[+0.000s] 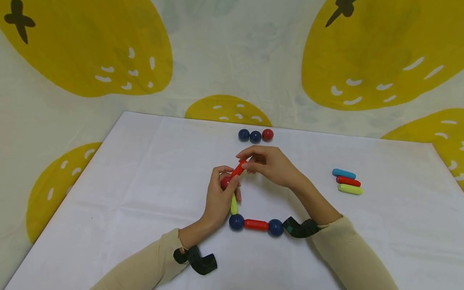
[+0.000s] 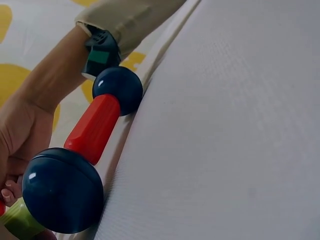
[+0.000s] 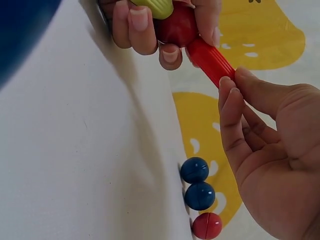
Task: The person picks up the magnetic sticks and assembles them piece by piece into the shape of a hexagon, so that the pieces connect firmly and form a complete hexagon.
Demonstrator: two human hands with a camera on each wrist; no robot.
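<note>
My left hand [image 1: 219, 199] grips a red ball [image 1: 225, 183] joined to a yellow-green rod [image 1: 233, 204]. Between thumb and fingertips, my right hand [image 1: 270, 165] pinches the far end of a red rod [image 1: 238, 169], whose other end meets that ball; the right wrist view shows this red rod [image 3: 212, 62] end-on to the red ball [image 3: 177, 25]. Below, the yellow-green rod runs to a blue ball [image 1: 236, 222]. From there a second red rod [image 1: 256, 224] leads to another blue ball [image 1: 276, 227], close to the right wrist's black camera mount in the head view.
Two blue balls [image 1: 255, 137] and a red ball [image 1: 268, 134] sit in a row near the table's back edge. To the right lie a blue rod [image 1: 344, 174], a red rod [image 1: 348, 181] and a yellow-green rod [image 1: 350, 189]. A white cloth [image 1: 163, 161] covers the table.
</note>
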